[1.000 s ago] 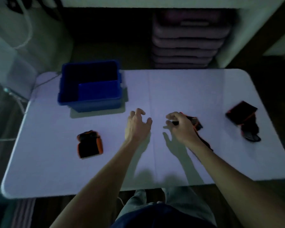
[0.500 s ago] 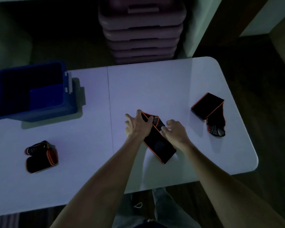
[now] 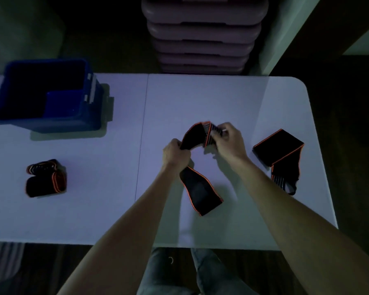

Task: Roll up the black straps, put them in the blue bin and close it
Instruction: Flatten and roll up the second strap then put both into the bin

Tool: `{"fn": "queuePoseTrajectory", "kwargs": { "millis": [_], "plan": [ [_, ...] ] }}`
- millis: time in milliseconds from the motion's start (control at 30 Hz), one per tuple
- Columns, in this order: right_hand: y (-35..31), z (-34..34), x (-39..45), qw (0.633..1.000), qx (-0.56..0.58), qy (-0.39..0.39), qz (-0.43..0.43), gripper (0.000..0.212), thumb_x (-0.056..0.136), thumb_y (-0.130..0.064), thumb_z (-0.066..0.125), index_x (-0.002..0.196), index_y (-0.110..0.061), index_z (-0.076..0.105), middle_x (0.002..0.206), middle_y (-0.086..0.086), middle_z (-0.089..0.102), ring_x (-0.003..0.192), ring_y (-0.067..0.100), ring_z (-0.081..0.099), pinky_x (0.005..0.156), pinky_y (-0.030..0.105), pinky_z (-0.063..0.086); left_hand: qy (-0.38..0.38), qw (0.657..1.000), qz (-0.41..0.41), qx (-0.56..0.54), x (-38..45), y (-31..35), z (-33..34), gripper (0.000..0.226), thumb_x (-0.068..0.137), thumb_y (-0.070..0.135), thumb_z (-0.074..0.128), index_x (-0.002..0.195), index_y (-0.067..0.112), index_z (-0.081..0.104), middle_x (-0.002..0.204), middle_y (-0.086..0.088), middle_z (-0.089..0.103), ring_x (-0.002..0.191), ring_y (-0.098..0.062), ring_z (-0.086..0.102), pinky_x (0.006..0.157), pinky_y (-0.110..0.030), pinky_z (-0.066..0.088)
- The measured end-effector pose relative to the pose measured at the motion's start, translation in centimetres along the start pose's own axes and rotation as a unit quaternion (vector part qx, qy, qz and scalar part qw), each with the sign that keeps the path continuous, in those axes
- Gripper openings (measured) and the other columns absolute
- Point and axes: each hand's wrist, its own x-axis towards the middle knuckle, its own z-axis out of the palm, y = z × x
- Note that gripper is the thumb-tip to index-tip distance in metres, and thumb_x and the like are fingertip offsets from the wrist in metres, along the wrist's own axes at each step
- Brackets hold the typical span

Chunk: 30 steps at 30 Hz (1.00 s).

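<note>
Both hands are up off the white worktop with one black strap between them, roughly mid-worktop, a bit toward the right end. The left hand has its fingers closed around the strap's middle, so the orange-edged tail hangs below the fist and its end lies on the worktop toward the near edge. The right hand pinches the other end, the striped bit, with its fingers curled tight on it; the strap arches between the two hands.

A second strap lies unrolled near the right edge, well apart from the hands. A rolled strap sits over toward the left end, nearer the front edge. The blue bin is open at the far left corner. The lighting's really dim, so I can't tell what's inside it.
</note>
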Motion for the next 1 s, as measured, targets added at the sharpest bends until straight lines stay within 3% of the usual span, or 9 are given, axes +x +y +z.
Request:
{"fn": "queuePoseTrajectory", "kwargs": {
  "millis": [67, 133, 233, 333, 433, 600, 767, 900, 1000],
  "plan": [
    [-1.3, -0.1, 0.7, 0.989, 0.137, 0.054, 0.015, 0.015, 0.093, -0.017, 0.063, 0.106, -0.013, 0.057, 0.095, 0.006, 0.066, 0.061, 0.008, 0.067, 0.051, 0.026, 0.056, -0.015, 0.998, -0.002, -0.058, 0.3, -0.5, -0.6, 0.029, 0.079, 0.005, 0.054, 0.106, 0.009, 0.064, 0.101, -0.016, 0.069, 0.100, -0.036, 0.066, 0.075, -0.039, 0.052],
    [-1.4, 0.3, 0.9, 0.976, 0.200, 0.085, 0.020, 0.025, 0.091, -0.024, 0.063, 0.113, -0.018, 0.052, 0.107, 0.005, 0.063, 0.076, 0.009, 0.069, 0.070, 0.033, 0.059, -0.018, 0.994, -0.016, -0.108, 0.5, -1.1, -0.9, 0.021, 0.081, 0.004, 0.057, 0.098, 0.013, 0.066, 0.103, -0.020, 0.072, 0.097, -0.036, 0.069, 0.083, -0.046, 0.057],
    [0.1, 0.9, -0.3, 0.996, 0.066, 0.023, 0.047, 0.029, 0.088, -0.023, 0.064, 0.115, -0.015, 0.057, 0.107, 0.004, 0.065, 0.090, 0.021, 0.065, 0.081, 0.037, 0.053, -0.016, 0.990, -0.036, -0.138, 0.9, -2.0, -0.9, 0.022, 0.086, 0.007, 0.061, 0.105, 0.011, 0.071, 0.107, -0.017, 0.073, 0.099, -0.033, 0.070, 0.091, -0.047, 0.056],
    [2.9, 1.8, -2.9, 0.985, -0.077, -0.149, 0.034, 0.018, 0.086, -0.021, 0.067, 0.102, -0.013, 0.067, 0.094, 0.000, 0.069, 0.088, 0.017, 0.065, 0.072, 0.022, 0.046, 0.030, 0.996, -0.028, -0.084, 1.5, -3.0, -0.8, 0.023, 0.087, 0.011, 0.065, 0.109, 0.007, 0.068, 0.107, -0.014, 0.072, 0.101, -0.032, 0.068, 0.088, -0.040, 0.055],
    [5.5, 2.5, -5.6, 0.962, -0.146, -0.228, -0.021, 0.022, 0.086, -0.033, 0.066, 0.101, -0.018, 0.067, 0.091, -0.006, 0.065, 0.086, 0.011, 0.061, 0.065, 0.008, 0.039, 0.079, 0.996, -0.024, -0.044, 1.0, -4.1, -1.1, 0.032, 0.084, 0.017, 0.071, 0.113, 0.007, 0.062, 0.111, -0.012, 0.069, 0.101, -0.030, 0.066, 0.085, -0.037, 0.053],
    [6.6, 2.9, -7.3, 0.954, -0.175, -0.237, -0.061, 0.062, 0.085, -0.041, 0.066, 0.139, -0.020, 0.044, 0.119, -0.004, 0.052, 0.111, 0.013, 0.038, 0.088, 0.028, 0.034, 0.087, 0.994, -0.035, 0.049, -0.6, -5.5, -1.8, 0.040, 0.082, 0.029, 0.071, 0.112, 0.011, 0.052, 0.113, -0.012, 0.057, 0.098, -0.033, 0.061, 0.068, -0.036, 0.042],
    [5.3, 4.7, -7.6, 0.939, -0.223, -0.248, -0.081, 0.073, 0.075, -0.035, 0.072, 0.138, -0.017, 0.041, 0.117, 0.004, 0.050, 0.113, 0.023, 0.039, 0.092, 0.039, 0.044, 0.066, 0.992, -0.101, 0.024, -1.7, -5.8, -1.8, 0.019, 0.078, 0.013, 0.065, 0.091, 0.009, 0.052, 0.085, -0.007, 0.055, 0.082, -0.031, 0.058, 0.067, -0.039, 0.048],
    [4.4, 4.9, -7.2, 0.929, -0.254, -0.253, -0.090, 0.056, 0.071, -0.029, 0.074, 0.120, -0.017, 0.050, 0.111, 0.003, 0.043, 0.106, 0.021, 0.047, 0.086, 0.037, 0.051, 0.047, 0.995, -0.082, 0.012, -2.0, -6.1, -2.1, 0.012, 0.073, 0.008, 0.064, 0.071, 0.012, 0.053, 0.072, -0.009, 0.056, 0.068, -0.026, 0.053, 0.061, -0.036, 0.047],
    [3.4, 4.2, -6.8, 0.931, -0.234, -0.216, -0.175, 0.036, 0.078, -0.015, 0.070, 0.110, -0.017, 0.054, 0.101, -0.003, 0.042, 0.094, 0.021, 0.054, 0.072, 0.031, 0.046, 0.033, 0.989, -0.104, -0.096, -2.0, -6.5, -2.1, 0.012, 0.076, 0.012, 0.065, 0.070, 0.011, 0.055, 0.072, -0.015, 0.062, 0.062, -0.026, 0.060, 0.066, -0.044, 0.059]
  ]
}}
